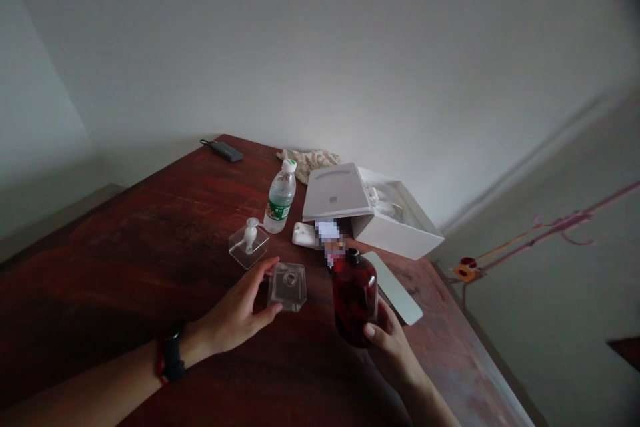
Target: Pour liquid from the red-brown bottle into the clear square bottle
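Note:
My left hand (240,307), with a dark watch on the wrist, grips a clear square bottle (287,288) by its left side, thumb in front and fingers behind. A round open neck shows on top of that bottle. In my right hand (393,347) is a dark red bottle (355,300) with a black top, held upright or nearly so; its far side hides the fingers. Just behind my left hand stands a clear square container with a white pump head (251,233). Farther back is a water bottle (280,199) with a green label and a white cap.
A white box (400,233) lies open at the back, its lid (335,193) leaning beside it. Near it are a white case (303,234), a blurred card (330,240), a pale flat slab (395,287) and a crumpled cloth (310,161). A dark device (226,150) sits far left.

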`<state>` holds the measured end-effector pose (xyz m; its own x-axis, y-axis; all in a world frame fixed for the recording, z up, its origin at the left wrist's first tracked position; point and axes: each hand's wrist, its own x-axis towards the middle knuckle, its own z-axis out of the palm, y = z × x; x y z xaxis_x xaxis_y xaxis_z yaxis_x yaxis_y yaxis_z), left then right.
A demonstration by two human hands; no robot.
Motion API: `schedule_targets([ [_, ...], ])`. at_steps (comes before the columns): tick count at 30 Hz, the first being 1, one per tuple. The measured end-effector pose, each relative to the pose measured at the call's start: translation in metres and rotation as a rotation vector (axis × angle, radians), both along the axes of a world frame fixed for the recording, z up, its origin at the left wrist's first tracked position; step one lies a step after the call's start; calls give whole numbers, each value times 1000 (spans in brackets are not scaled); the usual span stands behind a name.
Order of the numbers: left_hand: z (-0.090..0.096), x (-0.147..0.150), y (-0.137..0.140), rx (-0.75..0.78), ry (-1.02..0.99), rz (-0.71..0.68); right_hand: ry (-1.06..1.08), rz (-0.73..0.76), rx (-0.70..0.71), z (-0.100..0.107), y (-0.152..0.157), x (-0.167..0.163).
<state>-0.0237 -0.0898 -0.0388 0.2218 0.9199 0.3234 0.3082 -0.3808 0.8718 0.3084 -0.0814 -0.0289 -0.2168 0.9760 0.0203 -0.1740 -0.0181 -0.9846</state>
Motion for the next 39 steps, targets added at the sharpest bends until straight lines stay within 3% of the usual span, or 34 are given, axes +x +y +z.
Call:
schedule_targets([
  [12,14,-1,-1,-14,63,-41,-51,-22,-3,-12,-6,8],
  [21,17,-1,-2,-2,62,-55,-230,112,165,20,-11,-15],
  [32,18,-7,6,-36,34,-90,-278,22,225,13,-6,-11],
  [39,22,-11,8,-83,22,-81,-456,-17,321,9,-4,-5],
])
